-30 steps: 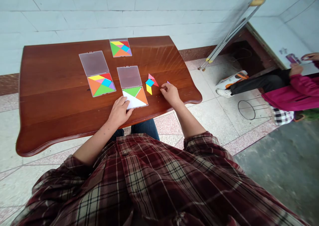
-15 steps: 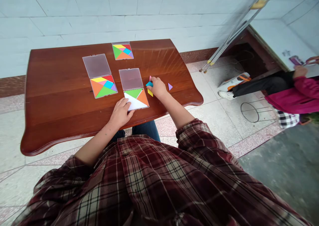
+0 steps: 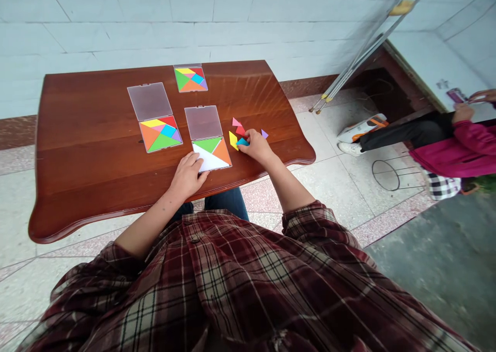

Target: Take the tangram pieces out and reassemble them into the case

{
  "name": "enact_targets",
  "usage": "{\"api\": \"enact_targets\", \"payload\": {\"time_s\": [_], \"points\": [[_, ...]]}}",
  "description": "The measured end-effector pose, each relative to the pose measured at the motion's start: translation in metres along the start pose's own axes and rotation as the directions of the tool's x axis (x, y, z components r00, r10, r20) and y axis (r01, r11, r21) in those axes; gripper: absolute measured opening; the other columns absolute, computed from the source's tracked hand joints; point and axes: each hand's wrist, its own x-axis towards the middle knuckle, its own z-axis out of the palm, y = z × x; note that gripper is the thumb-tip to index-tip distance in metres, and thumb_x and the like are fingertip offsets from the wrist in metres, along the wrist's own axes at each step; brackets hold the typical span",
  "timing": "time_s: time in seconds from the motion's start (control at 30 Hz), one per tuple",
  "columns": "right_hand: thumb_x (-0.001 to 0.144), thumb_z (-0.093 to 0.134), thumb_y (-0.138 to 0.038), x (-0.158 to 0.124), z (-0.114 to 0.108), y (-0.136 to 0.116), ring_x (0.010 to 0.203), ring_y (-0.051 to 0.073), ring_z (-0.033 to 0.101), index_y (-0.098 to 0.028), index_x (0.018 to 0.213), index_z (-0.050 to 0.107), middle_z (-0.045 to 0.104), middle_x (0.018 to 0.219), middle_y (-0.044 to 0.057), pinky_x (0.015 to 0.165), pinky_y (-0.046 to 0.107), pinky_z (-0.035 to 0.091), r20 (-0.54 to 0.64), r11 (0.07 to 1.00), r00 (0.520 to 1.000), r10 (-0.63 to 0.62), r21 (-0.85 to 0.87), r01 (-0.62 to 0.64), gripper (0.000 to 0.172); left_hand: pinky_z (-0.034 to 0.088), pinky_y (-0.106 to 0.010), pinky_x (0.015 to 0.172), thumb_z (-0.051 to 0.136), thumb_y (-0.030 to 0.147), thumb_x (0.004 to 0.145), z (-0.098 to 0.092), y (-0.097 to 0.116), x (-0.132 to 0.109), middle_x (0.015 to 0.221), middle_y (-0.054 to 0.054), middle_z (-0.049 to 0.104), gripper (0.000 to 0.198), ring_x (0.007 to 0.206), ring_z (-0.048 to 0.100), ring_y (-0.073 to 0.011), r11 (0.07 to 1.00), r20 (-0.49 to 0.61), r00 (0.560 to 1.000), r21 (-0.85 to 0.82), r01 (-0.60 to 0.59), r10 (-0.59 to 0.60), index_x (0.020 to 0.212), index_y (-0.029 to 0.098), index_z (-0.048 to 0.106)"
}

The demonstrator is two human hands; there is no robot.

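Note:
My left hand (image 3: 188,173) rests with its fingers on the near left corner of an open tangram tray (image 3: 211,154) that holds a green and an orange triangle over a white base. My right hand (image 3: 257,146) is closed in a pinch on a blue piece (image 3: 243,142) on the table, just right of the tray. Beside it lie a yellow piece (image 3: 233,140), a red piece (image 3: 241,130), a pink triangle (image 3: 235,121) and a small purple triangle (image 3: 264,134). The tray's clear lid (image 3: 202,122) lies open behind it.
On the brown wooden table (image 3: 96,176) are a second open tray, filled with coloured pieces (image 3: 160,134), and a third filled tray (image 3: 190,78) at the far edge. Another person in a magenta sleeve (image 3: 461,145) sits at the right. Metal poles (image 3: 360,47) lean on the wall.
My right hand went from the purple triangle left to the loose pieces, then drew the blue piece nearer and to the right. My left hand stayed on the tray.

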Motion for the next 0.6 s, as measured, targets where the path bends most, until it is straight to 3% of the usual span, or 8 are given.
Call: {"api": "enact_targets", "payload": {"time_s": [0.13, 0.3, 0.47, 0.6], "points": [[0.071, 0.073, -0.032, -0.001, -0.008, 0.011, 0.092, 0.022, 0.062, -0.017, 0.106, 0.058, 0.065, 0.102, 0.009, 0.083, 0.035, 0.047, 0.019, 0.999, 1.000, -0.004, -0.033, 0.005, 0.041, 0.035, -0.051, 0.117, 0.048, 0.037, 0.091, -0.001, 0.001, 0.000, 0.137, -0.019, 0.055, 0.041, 0.135, 0.045, -0.0343, 1.000, 0.002, 1.000, -0.003, 0.003, -0.003, 0.117, 0.010, 0.063], [0.080, 0.065, -0.033, 0.018, -0.009, -0.003, 0.093, 0.023, 0.062, -0.017, 0.098, 0.061, 0.066, 0.105, 0.012, 0.084, 0.037, 0.047, -0.111, 0.997, 0.994, -0.003, -0.079, -0.005, 0.024, 0.036, -0.054, 0.115, 0.049, 0.037, 0.091, -0.003, 0.002, 0.000, 0.137, -0.017, 0.056, 0.038, 0.134, 0.046, -0.0341, 1.000, -0.007, 1.000, -0.006, -0.001, 0.001, 0.117, 0.014, 0.063], [0.081, 0.068, -0.034, 0.043, 0.001, -0.019, 0.097, 0.028, 0.063, -0.015, 0.104, 0.061, 0.067, 0.107, 0.016, 0.086, 0.041, 0.049, -0.129, 0.992, 0.988, 0.088, -0.075, -0.099, 0.031, 0.035, -0.053, 0.116, 0.047, 0.037, 0.091, -0.003, 0.002, 0.000, 0.138, -0.019, 0.054, 0.040, 0.136, 0.044, -0.0347, 1.000, 0.019, 1.000, -0.009, 0.018, -0.018, 0.118, 0.011, 0.062], [0.078, 0.071, -0.029, 0.055, 0.005, -0.014, 0.095, 0.028, 0.064, -0.014, 0.102, 0.061, 0.068, 0.098, 0.014, 0.083, 0.039, 0.050, -0.123, 0.989, 0.987, 0.104, -0.090, -0.115, 0.030, 0.034, -0.053, 0.117, 0.048, 0.037, 0.091, -0.001, 0.001, 0.000, 0.139, -0.019, 0.054, 0.041, 0.137, 0.043, -0.0347, 1.000, 0.012, 1.000, -0.019, 0.009, -0.009, 0.119, 0.010, 0.062]]}}
